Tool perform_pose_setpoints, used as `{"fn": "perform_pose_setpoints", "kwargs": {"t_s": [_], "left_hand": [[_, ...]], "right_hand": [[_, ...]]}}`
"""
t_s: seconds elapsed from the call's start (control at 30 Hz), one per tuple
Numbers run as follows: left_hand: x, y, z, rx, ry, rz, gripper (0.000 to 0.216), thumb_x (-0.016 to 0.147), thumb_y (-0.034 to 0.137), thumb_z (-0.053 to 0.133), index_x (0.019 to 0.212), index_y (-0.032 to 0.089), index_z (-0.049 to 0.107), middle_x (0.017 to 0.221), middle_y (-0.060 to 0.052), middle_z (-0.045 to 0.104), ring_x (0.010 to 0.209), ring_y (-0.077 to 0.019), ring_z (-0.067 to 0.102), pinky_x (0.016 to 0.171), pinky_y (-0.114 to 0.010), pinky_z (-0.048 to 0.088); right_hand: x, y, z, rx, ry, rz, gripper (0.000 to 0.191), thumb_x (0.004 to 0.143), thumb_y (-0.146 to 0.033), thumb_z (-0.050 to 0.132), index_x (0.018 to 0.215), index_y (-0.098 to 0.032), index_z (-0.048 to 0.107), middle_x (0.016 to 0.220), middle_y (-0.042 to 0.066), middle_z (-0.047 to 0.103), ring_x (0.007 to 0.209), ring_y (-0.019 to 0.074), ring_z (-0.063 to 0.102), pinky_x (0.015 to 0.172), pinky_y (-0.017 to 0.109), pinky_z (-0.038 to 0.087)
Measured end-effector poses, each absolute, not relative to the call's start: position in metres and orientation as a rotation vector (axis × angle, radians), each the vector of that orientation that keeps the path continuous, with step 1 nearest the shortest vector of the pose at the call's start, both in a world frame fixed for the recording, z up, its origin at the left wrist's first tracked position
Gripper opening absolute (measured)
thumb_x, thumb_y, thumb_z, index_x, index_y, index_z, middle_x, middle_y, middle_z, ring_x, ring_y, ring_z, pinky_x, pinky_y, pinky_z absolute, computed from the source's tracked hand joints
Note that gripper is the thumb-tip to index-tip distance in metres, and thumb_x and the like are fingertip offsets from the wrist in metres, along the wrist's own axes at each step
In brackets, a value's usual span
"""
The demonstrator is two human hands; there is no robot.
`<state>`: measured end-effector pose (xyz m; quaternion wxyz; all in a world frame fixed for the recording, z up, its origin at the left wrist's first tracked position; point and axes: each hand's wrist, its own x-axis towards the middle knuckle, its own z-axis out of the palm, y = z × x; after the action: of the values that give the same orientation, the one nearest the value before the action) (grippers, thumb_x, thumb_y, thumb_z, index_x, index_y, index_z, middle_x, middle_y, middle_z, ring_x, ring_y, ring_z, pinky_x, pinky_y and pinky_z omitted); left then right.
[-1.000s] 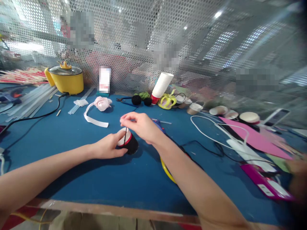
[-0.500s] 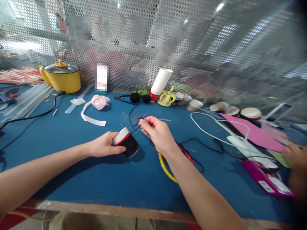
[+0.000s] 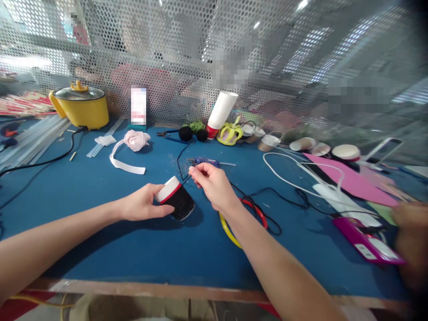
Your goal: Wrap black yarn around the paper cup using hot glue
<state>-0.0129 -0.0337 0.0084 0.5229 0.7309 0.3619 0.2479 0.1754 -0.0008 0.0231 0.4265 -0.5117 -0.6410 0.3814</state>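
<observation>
A paper cup [image 3: 182, 205] with a black covering, a red band and a white end is tilted just above the table. My left hand [image 3: 143, 203] is closed around its white end, thumb along the side. My right hand [image 3: 212, 185] pinches a thin black yarn [image 3: 186, 179] between thumb and fingertips, close to the cup. The yarn runs back toward a black yarn ball [image 3: 185, 133]. Just beyond my right fingers lies a blue glue gun [image 3: 205, 161] with a clear stick in it. My right forearm partly covers a yellow and red ring [image 3: 227, 229].
A yellow electric pot [image 3: 83, 104], glue sticks [image 3: 36, 136] and a pale fabric flower [image 3: 136, 140] are at the left. Stacked paper cups [image 3: 223, 111] lean by the mesh. Cables, pink sheet [image 3: 351, 178], purple power bank [image 3: 364, 243] and another person's hand [image 3: 411, 218] occupy the right.
My right hand has shifted slightly left toward the cup, still pinching the yarn, and more of the glue gun shows. The view has moved a little. The other person's hand at right has moved.
</observation>
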Motion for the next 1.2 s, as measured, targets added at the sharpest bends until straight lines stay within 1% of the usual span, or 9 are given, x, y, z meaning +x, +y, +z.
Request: {"fn": "perform_pose_setpoints", "kwargs": {"t_s": [0.13,0.3,0.63,1.0,1.1,1.2], "left_hand": [[-0.013,-0.034,0.009,1.774,0.860,0.602,0.019,0.072,0.030,0.055,0.075,0.011,0.053,0.058,0.005,0.044,0.052,-0.0065,0.037,0.048,-0.016,0.035],[-0.014,-0.035,0.009,1.815,0.834,0.612,0.018,0.073,0.029,0.055,0.074,0.012,0.053,0.059,0.005,0.046,0.053,-0.0068,0.039,0.050,-0.017,0.037],[-0.016,-0.036,0.007,1.888,0.796,0.615,0.022,0.076,0.030,0.054,0.083,0.010,0.057,0.067,0.001,0.054,0.063,-0.0110,0.047,0.062,-0.021,0.042],[-0.013,-0.037,0.011,1.906,0.766,0.648,0.020,0.075,0.027,0.054,0.085,0.010,0.057,0.072,0.000,0.057,0.064,-0.0109,0.050,0.063,-0.020,0.044],[-0.013,-0.037,0.011,1.918,0.768,0.657,0.019,0.075,0.026,0.054,0.083,0.009,0.057,0.069,0.000,0.056,0.062,-0.0104,0.049,0.062,-0.020,0.044],[-0.013,-0.036,0.012,1.934,0.750,0.677,0.018,0.075,0.025,0.054,0.082,0.009,0.057,0.069,0.000,0.055,0.061,-0.0098,0.049,0.061,-0.019,0.044]], "right_hand": [[0.175,0.000,0.022,-1.288,-1.639,0.955,0.025,0.074,-0.040,0.054,0.066,-0.017,0.050,0.053,-0.005,0.045,0.046,0.0077,0.038,0.045,0.023,0.030],[0.174,-0.001,0.020,-1.289,-1.684,0.942,0.025,0.074,-0.041,0.054,0.065,-0.018,0.049,0.052,-0.005,0.044,0.047,0.0084,0.039,0.046,0.024,0.031],[0.172,-0.004,0.017,-1.314,-1.761,0.948,0.026,0.076,-0.042,0.052,0.066,-0.018,0.049,0.052,-0.005,0.044,0.047,0.0091,0.040,0.047,0.024,0.032],[0.168,-0.006,0.015,-1.313,-1.805,1.015,0.027,0.076,-0.043,0.051,0.066,-0.018,0.048,0.054,-0.005,0.044,0.049,0.0094,0.038,0.047,0.023,0.030],[0.167,-0.008,0.014,-1.315,-1.826,1.011,0.029,0.078,-0.044,0.048,0.065,-0.018,0.047,0.055,-0.004,0.043,0.050,0.0094,0.037,0.047,0.023,0.029],[0.165,-0.009,0.013,-1.335,-1.855,1.006,0.028,0.080,-0.043,0.044,0.066,-0.019,0.047,0.058,-0.003,0.044,0.053,0.0099,0.038,0.048,0.022,0.030]]}}
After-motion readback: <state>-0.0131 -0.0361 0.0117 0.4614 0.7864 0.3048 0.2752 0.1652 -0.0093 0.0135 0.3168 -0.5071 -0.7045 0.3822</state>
